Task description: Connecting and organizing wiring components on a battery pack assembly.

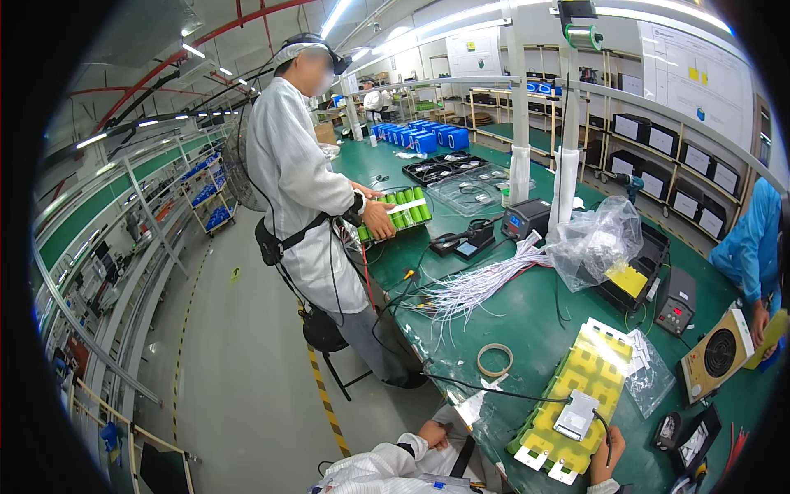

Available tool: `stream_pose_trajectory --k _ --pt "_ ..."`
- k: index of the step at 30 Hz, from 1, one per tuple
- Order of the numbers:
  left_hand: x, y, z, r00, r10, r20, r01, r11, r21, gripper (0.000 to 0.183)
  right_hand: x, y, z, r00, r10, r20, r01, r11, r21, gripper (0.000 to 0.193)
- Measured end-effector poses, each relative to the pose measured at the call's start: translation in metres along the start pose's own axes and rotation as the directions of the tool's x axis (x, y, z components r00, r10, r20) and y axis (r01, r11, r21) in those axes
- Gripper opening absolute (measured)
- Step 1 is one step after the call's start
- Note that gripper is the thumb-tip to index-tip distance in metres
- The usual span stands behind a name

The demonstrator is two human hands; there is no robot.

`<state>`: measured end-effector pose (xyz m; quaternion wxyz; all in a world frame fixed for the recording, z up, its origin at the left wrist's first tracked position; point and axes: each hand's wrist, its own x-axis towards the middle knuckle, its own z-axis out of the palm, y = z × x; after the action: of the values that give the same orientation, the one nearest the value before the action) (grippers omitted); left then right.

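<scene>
A long battery pack (pixel 568 395) of green cells under a yellow perforated cover lies aslant on the bench in front of me. On it sits a flat silver-white module (pixel 577 414) with black cables at both sides. My right hand (pixel 607 457) is at the pack's near right corner, its fingers closed around the short black cable (pixel 606 432) that curves down from the module. Low by my lap, left of the bench edge, rests my left hand (pixel 434 435). Its fingers are curled, and what they hold, if anything, is hidden.
A roll of tape (pixel 494 360), a bundle of white wires (pixel 485 284), a soldering station (pixel 525 219) and a beige fan heater (pixel 716 354) stand around the green bench. At left, a co-worker (pixel 300 181) handles another green pack (pixel 403 210); a blue sleeve (pixel 749 239) is at right.
</scene>
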<state>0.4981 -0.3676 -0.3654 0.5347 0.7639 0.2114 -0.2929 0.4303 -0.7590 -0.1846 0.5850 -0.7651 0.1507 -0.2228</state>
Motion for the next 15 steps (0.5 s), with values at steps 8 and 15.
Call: stream_pose_trajectory --k 8,15 --pt "0.004 -0.003 0.001 1.000 0.008 0.005 -0.008 1.000 0.005 0.051 0.001 0.006 0.000 1.000 0.015 -0.009 -0.015 1.000 0.007 0.019" --pt "0.011 -0.011 0.003 1.000 0.006 -0.003 -0.006 1.000 0.001 0.051 0.002 0.007 -0.001 1.000 0.020 -0.016 -0.020 1.000 -0.007 0.021"
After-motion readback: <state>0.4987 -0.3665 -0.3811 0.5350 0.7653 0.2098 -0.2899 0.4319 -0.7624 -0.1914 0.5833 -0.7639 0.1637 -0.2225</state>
